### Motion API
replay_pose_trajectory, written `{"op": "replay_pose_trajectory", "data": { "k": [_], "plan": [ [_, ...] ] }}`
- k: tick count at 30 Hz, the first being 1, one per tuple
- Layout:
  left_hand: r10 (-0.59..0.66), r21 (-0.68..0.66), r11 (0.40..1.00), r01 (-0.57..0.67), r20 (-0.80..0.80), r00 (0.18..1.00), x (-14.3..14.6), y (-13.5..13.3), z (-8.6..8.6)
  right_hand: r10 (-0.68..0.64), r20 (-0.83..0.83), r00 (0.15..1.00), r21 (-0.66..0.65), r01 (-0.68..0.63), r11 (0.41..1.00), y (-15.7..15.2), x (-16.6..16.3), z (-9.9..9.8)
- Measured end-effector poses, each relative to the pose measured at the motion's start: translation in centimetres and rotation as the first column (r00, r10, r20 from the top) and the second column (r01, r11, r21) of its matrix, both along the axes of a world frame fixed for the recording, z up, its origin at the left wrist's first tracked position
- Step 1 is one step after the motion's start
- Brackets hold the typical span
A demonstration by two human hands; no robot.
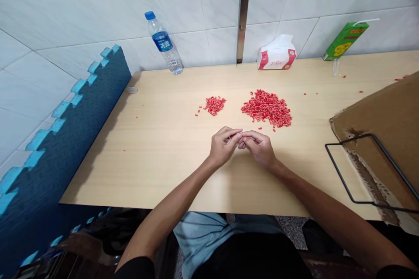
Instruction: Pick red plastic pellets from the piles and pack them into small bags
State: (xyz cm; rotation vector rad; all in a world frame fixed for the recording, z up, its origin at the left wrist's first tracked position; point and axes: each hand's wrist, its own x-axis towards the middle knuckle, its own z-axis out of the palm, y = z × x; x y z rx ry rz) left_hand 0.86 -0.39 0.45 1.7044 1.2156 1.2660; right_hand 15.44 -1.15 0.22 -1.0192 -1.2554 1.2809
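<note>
My left hand [223,144] and my right hand [259,147] meet over the middle of the light wooden table [157,148], fingertips pinched together on something too small to name. Beyond them lie two heaps of small red pieces: a large pile [266,108] to the right and a small pile [214,104] to the left. A few stray red pieces are scattered about the tabletop.
A water bottle [163,43], a tissue pack [276,54] and a green carton [345,40] stand along the tiled wall. Torn cardboard [389,139] with a black wire frame [356,170] covers the right side. Blue foam mats [49,148] lean at the left.
</note>
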Motion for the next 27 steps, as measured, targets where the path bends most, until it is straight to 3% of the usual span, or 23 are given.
{"op": "replay_pose_trajectory", "data": {
  "k": [5, 13, 18, 23, 27],
  "plan": [
    [0.059, 0.119, 0.992, -0.051, -0.063, 0.996, -0.09, -0.14, -0.07, -0.024, 0.076, 0.997, 0.038, 0.021, 0.999, -0.31, 0.12, -0.16],
    [0.076, 0.248, 0.968, -0.025, -0.198, 0.977, -0.15, -0.61, -0.01, -0.075, 0.279, 0.957, 0.157, 0.031, 0.987, -0.48, 0.40, -0.23],
    [0.119, 0.146, 0.983, -0.109, -0.067, 0.991, -0.19, -0.30, -0.48, -0.125, 0.318, 0.940, 0.137, 0.085, 0.987, -0.70, 0.15, -0.24],
    [0.078, 0.066, 0.994, -0.082, 0.058, 0.995, -0.26, -0.11, -0.67, -0.133, 0.293, 0.947, 0.170, 0.086, 0.982, -0.66, -0.07, -0.51],
    [0.069, 0.022, 0.997, -0.071, 0.094, 0.993, -0.15, -0.27, -0.36, -0.092, 0.223, 0.971, 0.111, 0.068, 0.991, -0.47, -0.06, -0.88]
  ]
}}
